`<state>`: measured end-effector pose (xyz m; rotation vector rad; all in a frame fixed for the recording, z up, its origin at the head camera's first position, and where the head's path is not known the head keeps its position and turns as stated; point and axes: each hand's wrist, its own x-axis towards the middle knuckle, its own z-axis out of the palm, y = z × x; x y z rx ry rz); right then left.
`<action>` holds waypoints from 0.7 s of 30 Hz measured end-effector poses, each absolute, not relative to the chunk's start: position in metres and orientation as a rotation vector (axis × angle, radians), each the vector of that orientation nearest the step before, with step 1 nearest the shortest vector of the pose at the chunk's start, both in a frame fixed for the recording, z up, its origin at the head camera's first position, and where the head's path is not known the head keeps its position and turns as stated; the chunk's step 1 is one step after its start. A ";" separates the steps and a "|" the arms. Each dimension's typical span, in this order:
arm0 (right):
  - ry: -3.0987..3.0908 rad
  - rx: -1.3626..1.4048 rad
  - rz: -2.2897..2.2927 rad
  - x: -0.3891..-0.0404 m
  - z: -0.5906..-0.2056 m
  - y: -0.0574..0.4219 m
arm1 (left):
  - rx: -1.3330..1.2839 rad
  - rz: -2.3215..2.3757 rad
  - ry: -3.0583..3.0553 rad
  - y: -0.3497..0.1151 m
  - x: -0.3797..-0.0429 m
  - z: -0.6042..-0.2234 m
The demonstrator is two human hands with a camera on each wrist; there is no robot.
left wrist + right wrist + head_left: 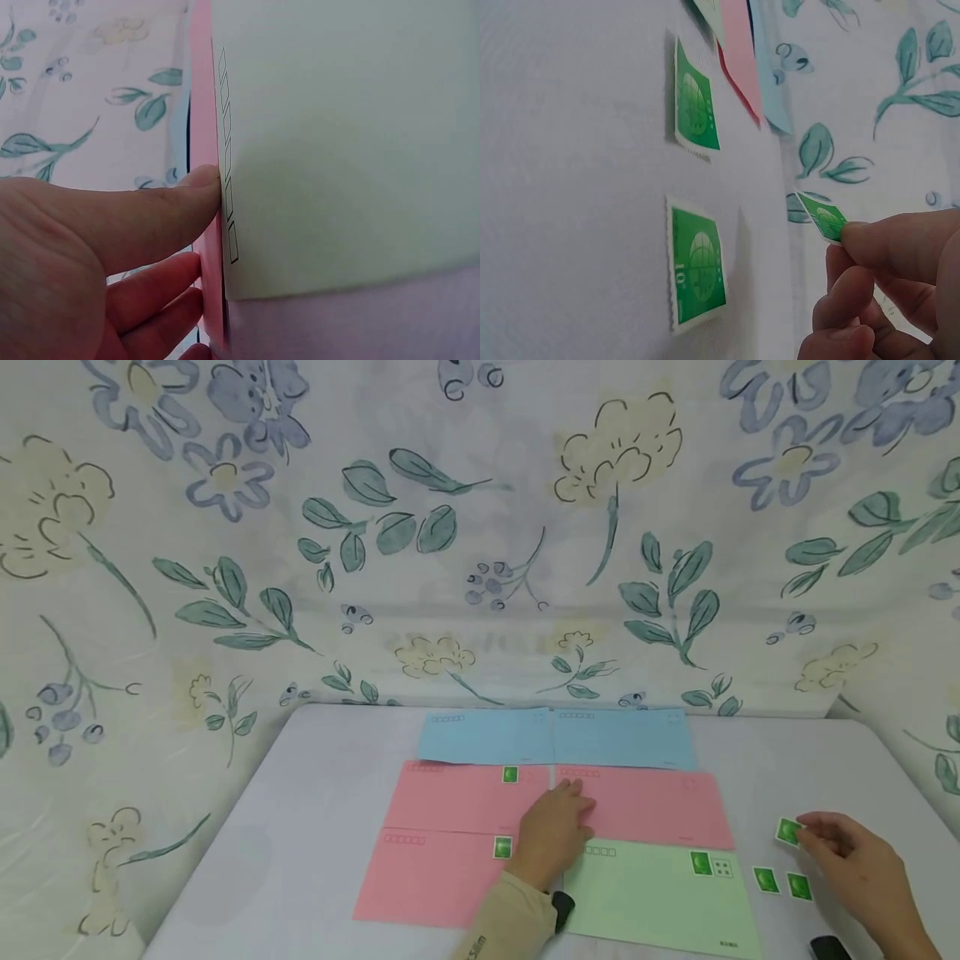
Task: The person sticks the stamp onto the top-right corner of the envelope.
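My right hand (862,864) pinches a green postage stamp (787,832) between thumb and fingers, above the right side of the table. Below it lie two loose stamps, one (766,880) to the left of the other (799,887). My left hand (551,831) rests with its fingertips on the upper right pink envelope (652,810). In the left wrist view its thumb (161,217) touches the edge of the green envelope (352,150). That envelope bears a stamp (701,863) beside a printed square. Both left pink envelopes carry a stamp, the upper one (510,774) and the lower one (502,847).
Two blue envelopes, left (487,739) and right (622,742), lie at the back of the white table (262,835). A floral cloth (510,543) hangs behind. A black object (829,947) sits at the front right, partly out of frame.
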<state>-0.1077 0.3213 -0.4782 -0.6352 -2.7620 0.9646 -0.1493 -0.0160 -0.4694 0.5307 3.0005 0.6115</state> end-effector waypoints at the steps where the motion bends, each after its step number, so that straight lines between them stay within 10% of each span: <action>1: -2.761 -0.622 0.961 -0.108 -0.478 0.321 | 0.535 0.615 3.005 -0.016 -0.149 -0.469; 21: -2.764 -0.375 0.965 -0.117 -0.471 0.310 | 0.513 0.572 3.006 -0.015 -0.149 -0.468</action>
